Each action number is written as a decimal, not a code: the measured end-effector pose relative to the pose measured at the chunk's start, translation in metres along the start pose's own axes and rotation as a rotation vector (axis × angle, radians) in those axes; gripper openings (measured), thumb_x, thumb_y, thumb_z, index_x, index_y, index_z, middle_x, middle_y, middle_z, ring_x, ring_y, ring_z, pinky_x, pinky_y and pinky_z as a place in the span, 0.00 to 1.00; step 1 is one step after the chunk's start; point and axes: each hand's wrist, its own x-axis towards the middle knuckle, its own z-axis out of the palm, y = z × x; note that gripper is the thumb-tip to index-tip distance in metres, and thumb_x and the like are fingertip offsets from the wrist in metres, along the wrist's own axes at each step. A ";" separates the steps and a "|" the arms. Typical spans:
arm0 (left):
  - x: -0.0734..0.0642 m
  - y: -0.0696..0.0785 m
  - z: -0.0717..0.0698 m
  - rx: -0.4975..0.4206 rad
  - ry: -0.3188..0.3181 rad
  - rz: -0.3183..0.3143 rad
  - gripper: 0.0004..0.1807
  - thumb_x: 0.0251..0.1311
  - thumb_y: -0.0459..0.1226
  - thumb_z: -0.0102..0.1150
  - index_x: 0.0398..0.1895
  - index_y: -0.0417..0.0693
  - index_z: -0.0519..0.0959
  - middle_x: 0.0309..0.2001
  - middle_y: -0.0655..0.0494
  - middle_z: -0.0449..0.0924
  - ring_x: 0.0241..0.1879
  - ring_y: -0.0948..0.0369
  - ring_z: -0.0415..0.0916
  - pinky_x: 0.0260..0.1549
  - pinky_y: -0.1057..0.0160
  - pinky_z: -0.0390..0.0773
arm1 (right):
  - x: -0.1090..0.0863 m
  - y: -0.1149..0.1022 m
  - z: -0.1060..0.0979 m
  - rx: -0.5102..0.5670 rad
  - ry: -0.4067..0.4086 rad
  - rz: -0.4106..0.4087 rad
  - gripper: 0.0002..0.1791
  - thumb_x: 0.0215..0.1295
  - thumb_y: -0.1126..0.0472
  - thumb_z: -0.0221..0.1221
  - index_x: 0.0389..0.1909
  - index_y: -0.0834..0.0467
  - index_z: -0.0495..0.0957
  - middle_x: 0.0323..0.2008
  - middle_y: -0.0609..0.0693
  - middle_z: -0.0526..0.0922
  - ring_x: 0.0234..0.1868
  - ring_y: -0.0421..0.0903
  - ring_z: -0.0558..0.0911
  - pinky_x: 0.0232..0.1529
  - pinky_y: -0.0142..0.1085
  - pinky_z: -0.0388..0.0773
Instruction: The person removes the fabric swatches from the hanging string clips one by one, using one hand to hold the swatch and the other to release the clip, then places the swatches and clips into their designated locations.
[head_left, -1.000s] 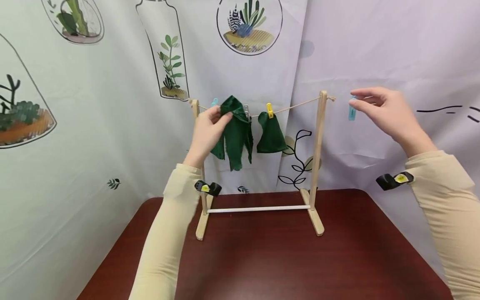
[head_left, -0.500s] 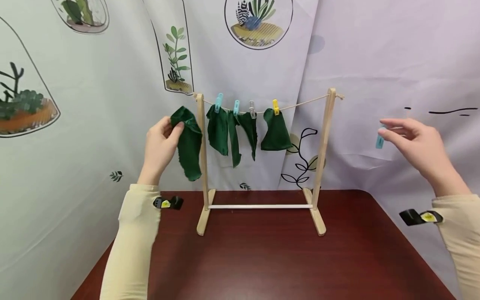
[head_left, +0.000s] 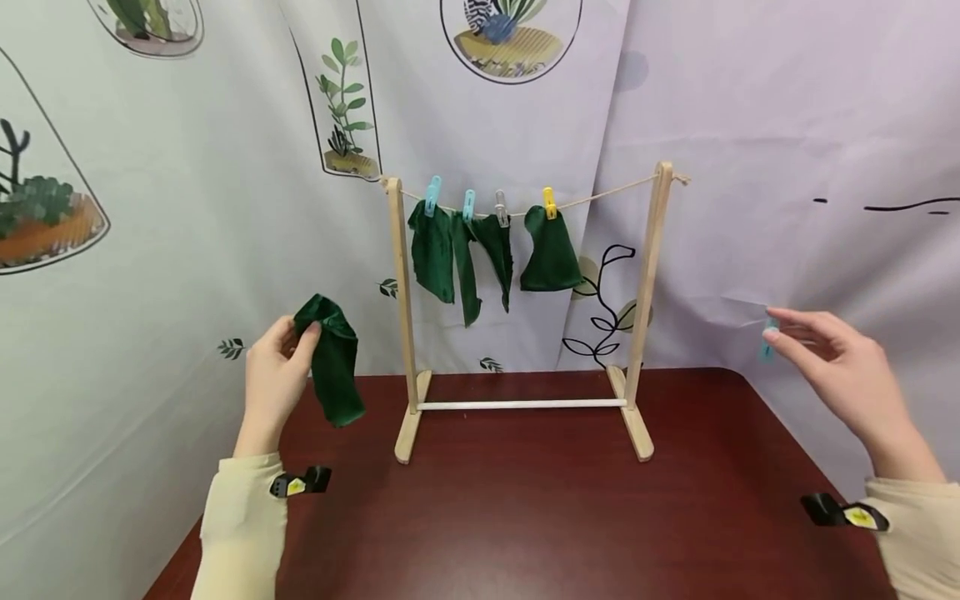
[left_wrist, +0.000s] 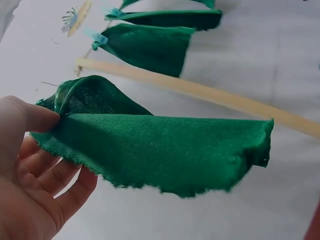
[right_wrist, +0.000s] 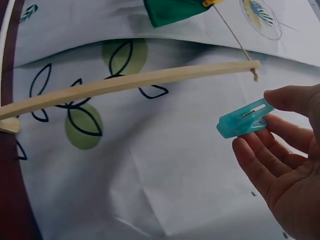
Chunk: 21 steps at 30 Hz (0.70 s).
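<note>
My left hand (head_left: 276,375) pinches a dark green cloth piece (head_left: 334,362) by its top edge, left of the wooden stand; the left wrist view shows its frayed lower edge and a fold near the thumb. Off to the right of the stand, my right hand (head_left: 847,367) holds a light blue clothespin (right_wrist: 245,119) between thumb and fingers. Green cloth pieces hang from the string (head_left: 600,197) between the posts. Two blue clothespins (head_left: 432,197), a clear clothespin (head_left: 502,208) and a yellow clothespin (head_left: 550,203) grip them to the string.
The wooden drying stand (head_left: 647,292) has two posts, flat feet and a white crossbar (head_left: 521,405) low down. It stands toward the back of a dark red table (head_left: 517,517). A printed fabric backdrop (head_left: 720,92) hangs behind.
My left hand has drawn the green cloth away from the line, to the left and down. The right hand, with the clothespin, has moved right and lower.
</note>
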 end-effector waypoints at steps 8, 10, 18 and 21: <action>-0.041 -0.033 0.000 0.066 -0.013 -0.059 0.13 0.73 0.46 0.56 0.43 0.46 0.82 0.36 0.49 0.86 0.27 0.69 0.76 0.23 0.70 0.71 | -0.042 0.029 0.019 0.078 -0.004 0.035 0.25 0.71 0.51 0.63 0.68 0.44 0.75 0.48 0.27 0.75 0.42 0.16 0.74 0.37 0.16 0.66; -0.048 -0.040 0.002 0.071 -0.022 -0.069 0.12 0.73 0.45 0.57 0.42 0.47 0.82 0.35 0.50 0.86 0.26 0.69 0.76 0.23 0.70 0.71 | -0.049 0.035 0.024 0.087 -0.012 0.055 0.26 0.71 0.50 0.63 0.68 0.44 0.75 0.48 0.28 0.75 0.43 0.16 0.74 0.37 0.16 0.67; -0.066 -0.061 0.014 0.093 -0.058 -0.081 0.11 0.73 0.44 0.57 0.45 0.46 0.83 0.35 0.49 0.86 0.29 0.69 0.78 0.27 0.71 0.74 | -0.055 0.048 0.047 0.128 -0.072 0.039 0.25 0.72 0.52 0.62 0.69 0.46 0.75 0.47 0.29 0.77 0.43 0.18 0.76 0.37 0.18 0.68; -0.070 -0.070 0.019 0.107 -0.069 -0.090 0.11 0.74 0.42 0.56 0.46 0.46 0.83 0.35 0.48 0.86 0.29 0.67 0.78 0.26 0.71 0.74 | -0.055 0.050 0.057 0.122 -0.094 0.019 0.25 0.72 0.52 0.61 0.69 0.48 0.75 0.45 0.33 0.78 0.43 0.20 0.76 0.37 0.20 0.67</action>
